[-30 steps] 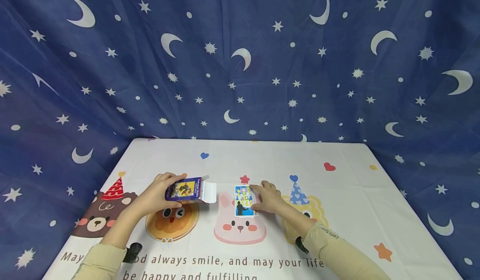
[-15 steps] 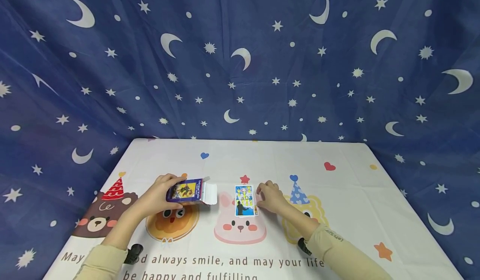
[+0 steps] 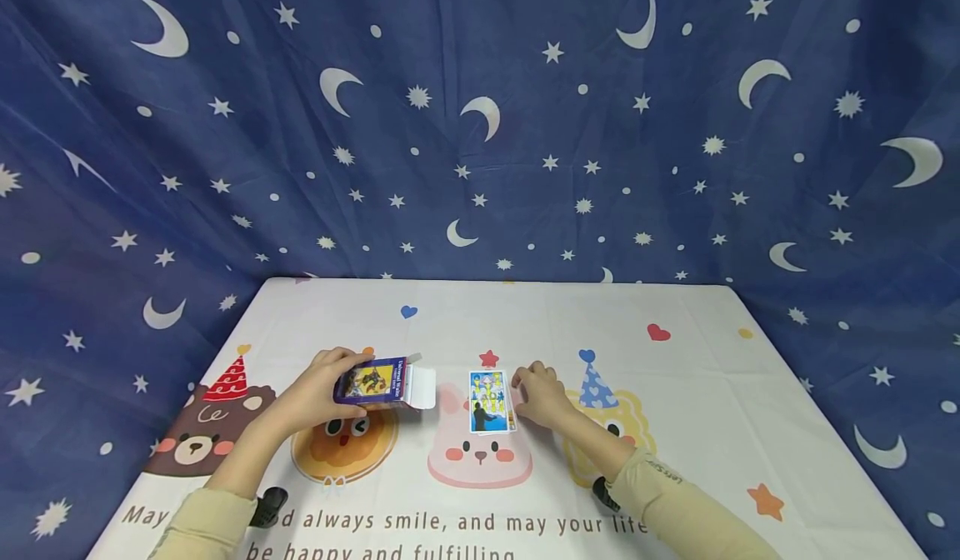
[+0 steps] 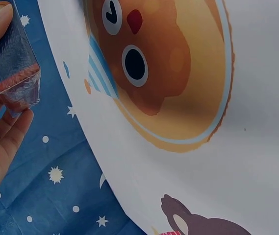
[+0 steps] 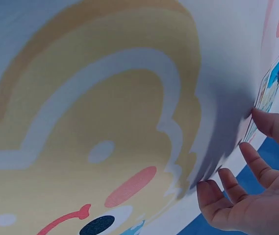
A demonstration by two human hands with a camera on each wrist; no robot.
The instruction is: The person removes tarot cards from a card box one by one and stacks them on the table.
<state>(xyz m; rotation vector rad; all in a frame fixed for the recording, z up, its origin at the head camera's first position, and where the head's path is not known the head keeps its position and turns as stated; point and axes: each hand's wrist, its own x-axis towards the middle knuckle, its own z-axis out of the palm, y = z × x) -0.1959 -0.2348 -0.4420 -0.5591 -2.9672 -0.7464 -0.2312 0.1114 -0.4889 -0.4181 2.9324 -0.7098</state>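
Note:
My left hand [image 3: 317,390] grips a purple tarot card box [image 3: 369,381], thumb on one side edge and fingers on the other. The box's white end flap [image 3: 422,388] stands open towards the right. In the left wrist view, the clear-wrapped end of the box [image 4: 20,81] shows between thumb and fingers. A small stack of tarot cards [image 3: 489,403] lies on the table, its top card picturing a dark figure and yellow cups. Beside its right edge is my right hand [image 3: 542,395], fingers loosely bent, with the thumb tip close to the cards [image 5: 272,83]; contact is unclear.
A white tablecloth [image 3: 570,318] with cartoon animals and printed words covers the table. Blue curtain [image 3: 420,168] with moons and stars hangs behind and at both sides. A dark wrist device [image 3: 268,507] sits by the left sleeve.
My right hand has slid off the top card to the right, baring the stack's right edge, where another card peeks out. The left hand and box have shifted very slightly right.

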